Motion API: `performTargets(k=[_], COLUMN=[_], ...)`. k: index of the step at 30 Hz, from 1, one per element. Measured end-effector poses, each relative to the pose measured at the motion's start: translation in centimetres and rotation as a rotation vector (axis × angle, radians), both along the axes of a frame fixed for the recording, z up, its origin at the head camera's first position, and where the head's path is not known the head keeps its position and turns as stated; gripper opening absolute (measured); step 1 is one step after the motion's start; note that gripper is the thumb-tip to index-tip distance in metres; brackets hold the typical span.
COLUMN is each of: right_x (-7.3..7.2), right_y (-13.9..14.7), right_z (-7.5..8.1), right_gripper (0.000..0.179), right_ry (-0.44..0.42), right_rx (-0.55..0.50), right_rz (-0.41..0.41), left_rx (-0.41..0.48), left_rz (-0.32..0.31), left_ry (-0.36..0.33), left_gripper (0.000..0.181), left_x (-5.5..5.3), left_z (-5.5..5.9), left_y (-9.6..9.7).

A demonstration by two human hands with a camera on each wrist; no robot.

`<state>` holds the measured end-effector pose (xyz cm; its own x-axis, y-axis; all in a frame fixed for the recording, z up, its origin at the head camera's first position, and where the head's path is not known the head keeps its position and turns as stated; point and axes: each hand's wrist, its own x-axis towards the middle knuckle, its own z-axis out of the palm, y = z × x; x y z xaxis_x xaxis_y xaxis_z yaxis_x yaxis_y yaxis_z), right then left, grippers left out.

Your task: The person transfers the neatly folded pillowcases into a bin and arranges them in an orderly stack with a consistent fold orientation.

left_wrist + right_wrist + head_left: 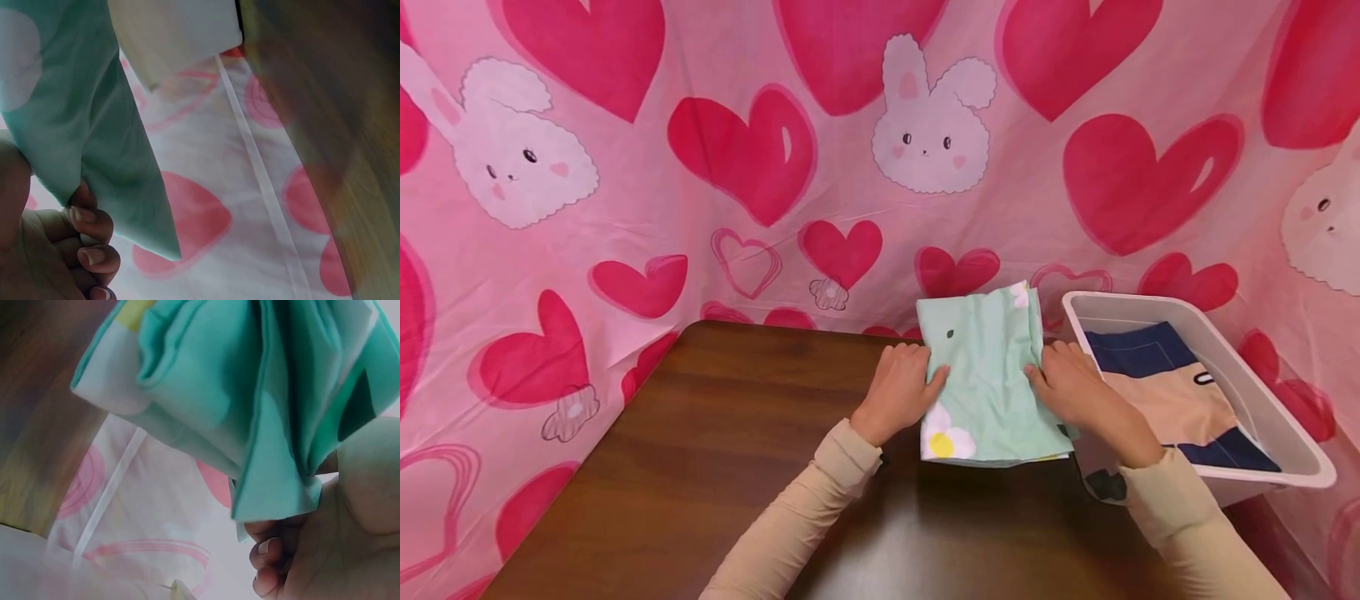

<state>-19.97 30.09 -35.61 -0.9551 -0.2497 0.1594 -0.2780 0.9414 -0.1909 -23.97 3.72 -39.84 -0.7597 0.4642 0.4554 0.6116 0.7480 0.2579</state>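
Note:
A folded mint-green cloth (981,375) with white-and-yellow flowers is held up over the table by both hands. My left hand (898,387) grips its left edge, thumb on the near face. On the opposite edge my right hand (1071,383) pinches the fabric between thumb and fingers. In the left wrist view the curled fingers of the left hand (75,244) hold the edge of the cloth (87,119). Several stacked layers of the cloth (206,387) show in the right wrist view, gathered at the right hand (319,544).
A white plastic bin (1307,467) stands at the right, holding a folded navy-and-peach cloth (1172,400). The dark wooden table (715,450) reaches back to a pink curtain (835,158) printed with hearts and rabbits. A dark leaf-patterned piece (1105,485) shows beneath the right wrist.

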Motion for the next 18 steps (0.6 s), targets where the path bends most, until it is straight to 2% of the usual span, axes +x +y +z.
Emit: performTargets(k=[8, 18], right_x=[0.4, 0.7], right_y=[0.8, 1.5], right_z=[0.5, 1.0], right_gripper=[0.028, 0.027], right_ry=[-0.022, -0.029], right_rx=[0.000, 0.029], right_rz=[-0.019, -0.021], left_rx=[-0.001, -0.017], left_rz=[-0.009, -0.016], left_ry=[-0.018, 0.051], left_gripper=[0.031, 0.031], left_x=[0.2, 0.6], left_z=[0.1, 0.4], left_y=[1.1, 2.1])
